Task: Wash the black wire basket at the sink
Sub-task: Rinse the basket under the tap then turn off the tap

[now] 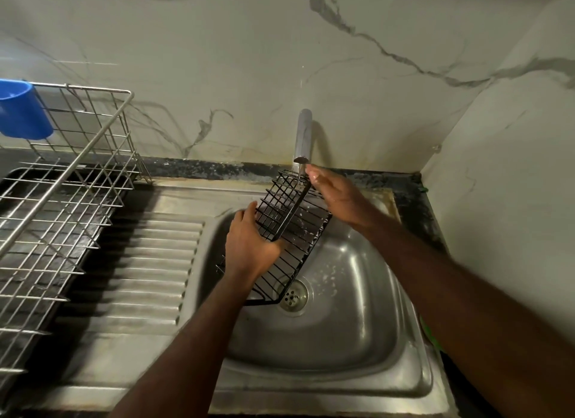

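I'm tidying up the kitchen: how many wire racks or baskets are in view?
2. The black wire basket is held tilted over the sink under the tap; the silver dish rack stands at the left. Others may lie outside the frame.

Steel sink (pixel 311 389), set in dark counter (pixel 199 168): ribbed drainboard (pixel 149 262) left, basin (pixel 357 339) right, drain (pixel 292 296) at its centre. Wire rack (pixel 62 199) stands far left. Tap (pixel 303 137) at far side.
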A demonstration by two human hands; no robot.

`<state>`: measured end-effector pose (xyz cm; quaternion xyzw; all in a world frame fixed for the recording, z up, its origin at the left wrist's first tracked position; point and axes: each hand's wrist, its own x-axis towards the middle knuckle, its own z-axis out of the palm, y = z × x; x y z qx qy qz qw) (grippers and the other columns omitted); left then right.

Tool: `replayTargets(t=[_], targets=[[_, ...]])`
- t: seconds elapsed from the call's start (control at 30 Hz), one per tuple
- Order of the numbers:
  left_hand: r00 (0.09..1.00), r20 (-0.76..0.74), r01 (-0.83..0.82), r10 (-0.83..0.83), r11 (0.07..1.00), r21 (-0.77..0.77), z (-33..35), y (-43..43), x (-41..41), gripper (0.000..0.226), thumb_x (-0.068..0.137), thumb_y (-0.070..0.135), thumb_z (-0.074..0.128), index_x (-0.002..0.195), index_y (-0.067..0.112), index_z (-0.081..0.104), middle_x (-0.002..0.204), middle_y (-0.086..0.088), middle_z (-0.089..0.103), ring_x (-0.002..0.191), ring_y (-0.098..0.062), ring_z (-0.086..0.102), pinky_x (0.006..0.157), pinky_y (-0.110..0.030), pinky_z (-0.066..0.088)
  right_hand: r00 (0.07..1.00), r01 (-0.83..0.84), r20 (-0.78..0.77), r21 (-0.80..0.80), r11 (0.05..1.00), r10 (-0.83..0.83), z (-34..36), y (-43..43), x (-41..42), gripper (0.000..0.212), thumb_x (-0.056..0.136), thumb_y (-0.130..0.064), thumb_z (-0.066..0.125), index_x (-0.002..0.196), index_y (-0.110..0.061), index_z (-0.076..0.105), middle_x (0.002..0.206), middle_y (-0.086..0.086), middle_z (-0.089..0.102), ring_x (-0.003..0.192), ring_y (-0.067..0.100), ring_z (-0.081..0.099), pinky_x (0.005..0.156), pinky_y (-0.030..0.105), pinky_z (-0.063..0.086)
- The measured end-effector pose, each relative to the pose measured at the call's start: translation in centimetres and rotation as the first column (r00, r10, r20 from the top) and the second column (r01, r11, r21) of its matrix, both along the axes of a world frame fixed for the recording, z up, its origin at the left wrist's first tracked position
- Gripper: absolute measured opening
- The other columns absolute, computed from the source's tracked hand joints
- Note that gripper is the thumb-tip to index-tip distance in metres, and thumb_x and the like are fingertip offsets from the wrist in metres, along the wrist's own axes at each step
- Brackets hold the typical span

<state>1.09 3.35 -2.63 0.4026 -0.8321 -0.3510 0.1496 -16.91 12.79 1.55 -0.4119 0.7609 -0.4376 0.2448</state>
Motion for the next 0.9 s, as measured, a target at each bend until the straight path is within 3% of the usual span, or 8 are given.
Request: replayTargets(t=[0.13, 0.23, 0.3, 0.47, 0.6, 0.7, 0.83, 0.9], targets=[[1.000, -0.008, -0.018, 0.018, 1.000, 0.012, 0.0, -0.4, 0.1, 0.098, 0.068, 0.033, 0.086, 0.151, 0.013, 0.036, 0.141, -0.008, 0.050, 0.129, -0.026, 0.049, 0.108, -0.046, 0.043, 0.986, 0.097, 0.143, -0.058, 0.994, -0.088, -0.6, -0.4, 1.2, 0.036, 0.105, -0.026, 0.033, 0.134, -0.016, 0.053, 0.127, 0.003, 0.060, 0.110, 0.004, 0.053, 0.099, 0.022, 0.039], [0.997, -0.039, -0.059, 0.061, 0.997, 0.057, -0.2, -0.4, 0.1, 0.094, 0.068, 0.029, 0.086, 0.148, 0.012, 0.040, 0.138, -0.008, 0.053, 0.126, -0.025, 0.051, 0.106, -0.046, 0.046, 0.992, 0.076, 0.108, -0.075, 0.994, -0.068, -0.4, -1.2, 2.0, 0.039, 0.103, -0.011, 0.034, 0.142, -0.010, 0.043, 0.082, 0.001, 0.057, 0.056, -0.004, 0.046, 0.053, 0.012, 0.039], [0.993, -0.065, -0.089, 0.096, 0.991, 0.101, -0.3, -0.2, 0.2, 0.093, 0.068, 0.028, 0.085, 0.148, 0.011, 0.040, 0.139, -0.008, 0.053, 0.126, -0.024, 0.051, 0.107, -0.047, 0.046, 0.988, 0.115, 0.114, -0.059, 0.992, -0.107, -0.3, -1.9, 1.6, 0.038, 0.103, -0.009, 0.034, 0.139, -0.007, 0.047, 0.068, -0.002, 0.044, 0.049, 0.002, 0.036, 0.042, 0.019, 0.034], [0.982, -0.116, -0.130, 0.151, 0.976, 0.175, -1.0, -0.3, 0.4, 0.078, 0.061, 0.034, 0.084, 0.131, 0.019, 0.054, 0.123, -0.001, 0.062, 0.113, -0.021, 0.060, 0.098, -0.048, 0.053, 0.986, 0.133, 0.104, -0.009, 0.991, -0.132, -0.4, -3.2, 1.7, 0.035, 0.102, -0.010, 0.038, 0.133, -0.006, 0.053, 0.075, 0.003, 0.048, 0.060, 0.012, 0.042, 0.050, 0.020, 0.041], [0.975, -0.146, -0.137, 0.170, 0.968, 0.210, -1.1, -0.2, 0.4, 0.072, 0.065, 0.022, 0.087, 0.129, 0.019, 0.053, 0.121, 0.000, 0.062, 0.113, -0.020, 0.059, 0.101, -0.046, 0.051, 0.994, 0.103, 0.031, -0.061, 0.993, -0.101, -0.2, -3.4, 2.2, 0.035, 0.102, -0.014, 0.043, 0.136, -0.018, 0.052, 0.128, 0.003, 0.054, 0.101, 0.010, 0.054, 0.077, 0.017, 0.052], [0.978, -0.138, -0.123, 0.157, 0.967, 0.222, -1.6, -0.4, 0.2, 0.080, 0.060, 0.033, 0.086, 0.131, 0.022, 0.052, 0.124, 0.004, 0.062, 0.114, -0.018, 0.059, 0.099, -0.045, 0.053, 0.991, 0.135, 0.026, -0.058, 0.989, -0.134, -0.5, -3.0, 1.7, 0.035, 0.101, -0.009, 0.045, 0.134, -0.014, 0.053, 0.138, 0.009, 0.053, 0.117, 0.015, 0.057, 0.090, 0.028, 0.054], [0.980, -0.131, -0.119, 0.150, 0.967, 0.225, -1.0, 0.0, 0.4, 0.074, 0.067, 0.023, 0.087, 0.132, 0.020, 0.053, 0.125, 0.000, 0.059, 0.118, -0.020, 0.055, 0.104, -0.042, 0.048, 0.990, 0.108, -0.092, 0.011, 0.994, -0.107, -0.5, -2.7, 1.7, 0.037, 0.101, -0.009, 0.043, 0.137, -0.015, 0.050, 0.141, 0.007, 0.051, 0.123, 0.012, 0.051, 0.085, 0.004, 0.038], [0.978, -0.141, -0.121, 0.156, 0.966, 0.228, -1.2, 0.1, 0.4, 0.078, 0.070, 0.019, 0.086, 0.138, 0.015, 0.048, 0.132, -0.003, 0.055, 0.123, -0.021, 0.051, 0.107, -0.043, 0.045, 0.993, 0.057, -0.103, -0.033, 0.998, -0.060, -0.1, -2.8, 2.2, 0.040, 0.101, -0.007, 0.043, 0.139, -0.016, 0.047, 0.143, 0.005, 0.049, 0.124, 0.002, 0.047, 0.093, 0.006, 0.034]])
